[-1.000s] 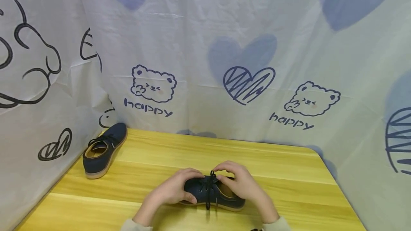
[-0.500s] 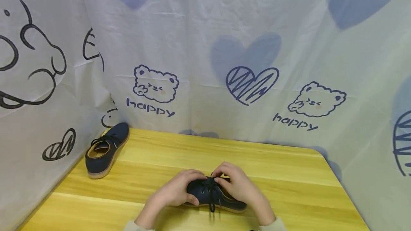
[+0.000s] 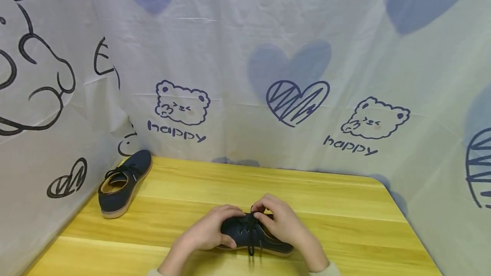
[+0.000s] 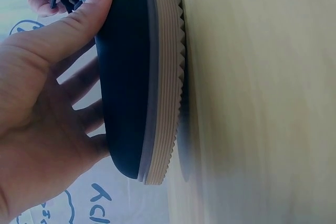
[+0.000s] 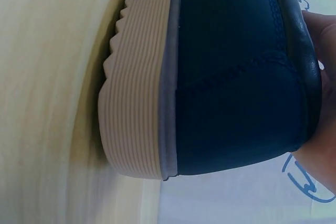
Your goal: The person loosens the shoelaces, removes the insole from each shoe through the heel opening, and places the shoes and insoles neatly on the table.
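A navy lace-up shoe (image 3: 235, 227) lies on the table with its toe to the left. My left hand (image 3: 209, 228) grips its toe end. In the left wrist view, the thumb (image 4: 79, 27) presses the near side of the shoe's upper (image 4: 126, 82), and the other fingers pass behind it. My right hand (image 3: 281, 223) pinches the black shoelace (image 3: 251, 235) near the knot, over the opening; a loop hangs down the near side. The right wrist view shows the heel (image 5: 236, 108) and ribbed sole, which hide most of the right hand (image 5: 326, 61).
A matching navy shoe (image 3: 124, 184), its lace tied, stands at the table's far left corner, beside the cloth wall. Printed white cloth (image 3: 238, 139) hangs behind the yellow wood-grain table (image 3: 184, 182) and along both sides.
A small lace loop stood up between my right thumb and forefinger; those fingertips have since closed together on the lace near the knot. My left hand keeps its grip on the toe.
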`<state>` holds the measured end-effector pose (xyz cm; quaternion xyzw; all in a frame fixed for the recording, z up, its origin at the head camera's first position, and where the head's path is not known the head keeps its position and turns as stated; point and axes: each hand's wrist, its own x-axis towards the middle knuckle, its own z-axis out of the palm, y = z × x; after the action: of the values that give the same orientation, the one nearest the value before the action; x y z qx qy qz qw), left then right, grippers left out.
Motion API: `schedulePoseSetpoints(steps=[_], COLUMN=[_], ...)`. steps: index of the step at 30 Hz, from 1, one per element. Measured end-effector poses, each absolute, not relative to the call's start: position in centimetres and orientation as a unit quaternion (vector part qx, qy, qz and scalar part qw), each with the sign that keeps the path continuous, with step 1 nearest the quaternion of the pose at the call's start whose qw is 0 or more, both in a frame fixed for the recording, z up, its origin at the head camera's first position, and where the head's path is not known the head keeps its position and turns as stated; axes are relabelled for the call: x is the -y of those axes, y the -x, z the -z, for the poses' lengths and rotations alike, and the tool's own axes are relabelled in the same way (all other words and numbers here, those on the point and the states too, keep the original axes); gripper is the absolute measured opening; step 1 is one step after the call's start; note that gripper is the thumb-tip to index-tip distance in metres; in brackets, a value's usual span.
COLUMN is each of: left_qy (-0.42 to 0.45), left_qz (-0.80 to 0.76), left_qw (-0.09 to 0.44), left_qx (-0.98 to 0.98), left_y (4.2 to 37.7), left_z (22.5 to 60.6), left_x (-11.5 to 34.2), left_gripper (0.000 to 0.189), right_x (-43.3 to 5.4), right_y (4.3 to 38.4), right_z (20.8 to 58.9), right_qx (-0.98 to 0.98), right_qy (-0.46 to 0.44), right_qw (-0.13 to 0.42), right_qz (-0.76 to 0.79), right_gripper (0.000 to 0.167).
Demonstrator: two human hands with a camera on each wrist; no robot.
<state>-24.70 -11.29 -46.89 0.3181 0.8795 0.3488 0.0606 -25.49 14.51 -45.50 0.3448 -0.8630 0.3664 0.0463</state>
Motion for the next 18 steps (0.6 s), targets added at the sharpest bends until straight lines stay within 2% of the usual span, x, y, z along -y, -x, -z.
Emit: schedulePoseSetpoints(steps=[6,18], left_qy=[-0.323,-0.316], left_qz=[-0.337,-0.341], left_qw=[0.047,0.058], left_qx=[-0.883,-0.883], left_y=[24.81,24.78], left_z=[47.14,47.14], left_x=[11.28,11.31], left_gripper=[0.073,0.072], right_x=[-14.56,-14.66], right_y=[25.51,25.45], right_z=[45.51,45.29], right_qx=[0.853,0.854], right_qy=[-0.36,-0.354], right_qw=[0.081,0.099], right_qz=[-0.369,-0.368], right_gripper=[0.013,0.011])
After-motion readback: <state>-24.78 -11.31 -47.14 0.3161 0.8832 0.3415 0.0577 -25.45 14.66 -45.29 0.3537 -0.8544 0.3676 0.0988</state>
